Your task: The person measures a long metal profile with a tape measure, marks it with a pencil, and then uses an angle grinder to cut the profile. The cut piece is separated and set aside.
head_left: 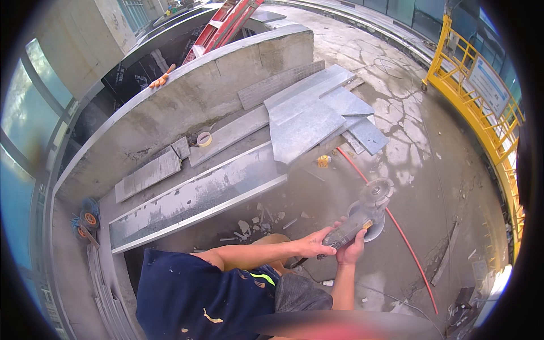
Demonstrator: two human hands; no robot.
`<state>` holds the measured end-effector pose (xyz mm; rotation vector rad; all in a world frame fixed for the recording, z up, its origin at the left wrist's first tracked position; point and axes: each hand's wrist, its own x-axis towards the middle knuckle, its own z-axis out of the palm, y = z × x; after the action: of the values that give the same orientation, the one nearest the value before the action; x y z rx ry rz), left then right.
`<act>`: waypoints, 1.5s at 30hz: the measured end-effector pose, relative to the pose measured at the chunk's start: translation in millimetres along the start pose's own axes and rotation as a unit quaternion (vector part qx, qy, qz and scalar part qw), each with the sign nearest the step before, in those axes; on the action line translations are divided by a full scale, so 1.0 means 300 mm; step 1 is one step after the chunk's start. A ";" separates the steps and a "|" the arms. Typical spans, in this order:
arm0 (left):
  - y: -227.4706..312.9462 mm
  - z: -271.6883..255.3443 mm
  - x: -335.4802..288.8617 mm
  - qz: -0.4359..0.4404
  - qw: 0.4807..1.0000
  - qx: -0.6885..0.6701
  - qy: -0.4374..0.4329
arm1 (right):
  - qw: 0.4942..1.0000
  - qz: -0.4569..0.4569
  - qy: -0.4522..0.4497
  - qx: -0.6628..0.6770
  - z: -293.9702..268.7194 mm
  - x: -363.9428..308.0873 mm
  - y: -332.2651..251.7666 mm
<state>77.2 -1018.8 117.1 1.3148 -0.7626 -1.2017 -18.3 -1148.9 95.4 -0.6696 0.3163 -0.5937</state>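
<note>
An angle grinder [356, 224] with a grey body is held in both hands, its round disc [377, 192] pointing away from me. My left hand [318, 243] is closed around the rear of the body, near where the dark cord comes out. From the right side, my right hand [351, 248] grips the body, fingers partly hidden behind it. Under the grinder, on the wet ground, stands a round pale bowl or bucket [374, 231], mostly covered by the tool. To the left lies a long stone slab [198, 195], its surface patchy with pale dust.
Several grey stone slabs [303, 122] are stacked beyond, beside a low curved concrete wall [266, 54]. A tape roll [204, 139] lies on a board. A red hose [405, 241] crosses the floor at right. Yellow railing [481, 107] stands far right; broken chips [245, 228] litter the ground.
</note>
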 end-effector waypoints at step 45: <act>-0.544 -0.750 -1.712 -0.219 0.650 0.054 0.725 | 0.887 0.136 -0.328 -0.296 1.663 0.816 0.936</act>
<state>116.1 -443.1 27.5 2.0570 0.7250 -0.0816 517.5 -878.1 261.0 -1.3432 -0.0613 0.0398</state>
